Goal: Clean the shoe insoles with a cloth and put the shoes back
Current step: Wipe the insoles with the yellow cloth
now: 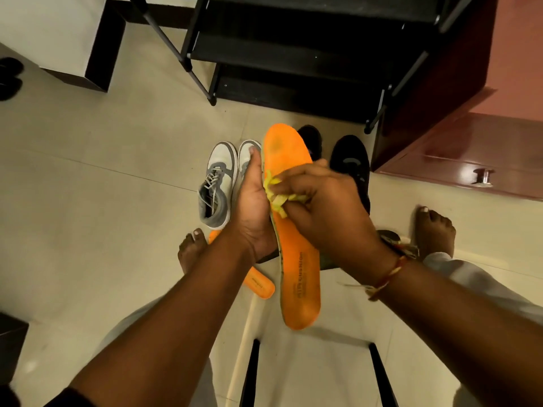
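Note:
An orange insole is held upright in front of me, toe end up. My left hand grips it from the left side at mid-length. My right hand clutches a crumpled yellow cloth and presses it on the insole's middle. A second orange insole lies on the floor below my left forearm, partly hidden. A grey-and-white pair of sneakers stands on the floor behind my left hand. A black pair of shoes stands behind my right hand.
A black shoe rack stands just beyond the shoes. A reddish-brown cabinet with a metal knob is at the right. My bare feet rest on the cream tile floor. Another dark pair of shoes is at the far left edge.

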`<state>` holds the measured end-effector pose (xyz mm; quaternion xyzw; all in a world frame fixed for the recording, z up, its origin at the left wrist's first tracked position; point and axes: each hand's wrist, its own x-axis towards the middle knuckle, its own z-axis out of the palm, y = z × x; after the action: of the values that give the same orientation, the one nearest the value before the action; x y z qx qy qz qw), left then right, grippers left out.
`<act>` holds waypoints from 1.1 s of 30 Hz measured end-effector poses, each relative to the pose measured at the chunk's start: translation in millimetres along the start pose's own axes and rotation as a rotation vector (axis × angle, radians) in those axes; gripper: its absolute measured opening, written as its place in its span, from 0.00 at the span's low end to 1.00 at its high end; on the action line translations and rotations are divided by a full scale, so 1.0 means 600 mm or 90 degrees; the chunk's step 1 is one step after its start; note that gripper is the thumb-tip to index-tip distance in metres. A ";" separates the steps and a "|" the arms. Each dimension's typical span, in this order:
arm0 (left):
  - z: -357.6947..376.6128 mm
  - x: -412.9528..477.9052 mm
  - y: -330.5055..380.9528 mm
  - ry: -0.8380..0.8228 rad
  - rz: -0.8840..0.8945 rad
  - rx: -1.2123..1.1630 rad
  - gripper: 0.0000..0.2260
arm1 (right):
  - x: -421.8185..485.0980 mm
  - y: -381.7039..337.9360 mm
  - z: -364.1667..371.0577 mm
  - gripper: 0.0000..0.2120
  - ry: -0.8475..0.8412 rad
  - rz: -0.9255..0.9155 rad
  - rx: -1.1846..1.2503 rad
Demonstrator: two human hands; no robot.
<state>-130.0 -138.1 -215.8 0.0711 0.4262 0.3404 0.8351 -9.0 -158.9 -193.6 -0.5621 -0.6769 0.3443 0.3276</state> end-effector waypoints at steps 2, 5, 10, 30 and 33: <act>-0.002 0.000 0.009 0.010 -0.001 -0.006 0.44 | -0.010 -0.006 0.008 0.12 -0.012 -0.011 0.028; -0.004 0.002 0.005 0.000 -0.007 -0.016 0.45 | -0.008 -0.007 0.008 0.11 0.011 -0.048 -0.037; 0.002 0.006 -0.030 -0.006 -0.038 0.041 0.35 | 0.029 0.021 -0.032 0.10 0.083 -0.014 -0.152; 0.010 0.001 -0.028 0.040 -0.025 0.131 0.33 | 0.025 0.016 -0.020 0.10 0.073 -0.009 -0.142; 0.013 -0.002 -0.032 0.035 -0.074 0.270 0.36 | 0.045 0.041 -0.051 0.09 0.124 0.042 -0.163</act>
<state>-114.7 -151.9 -218.1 0.2110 0.5145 0.1966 0.8075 25.8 -126.1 -195.9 -0.6519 -0.6616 0.2091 0.3059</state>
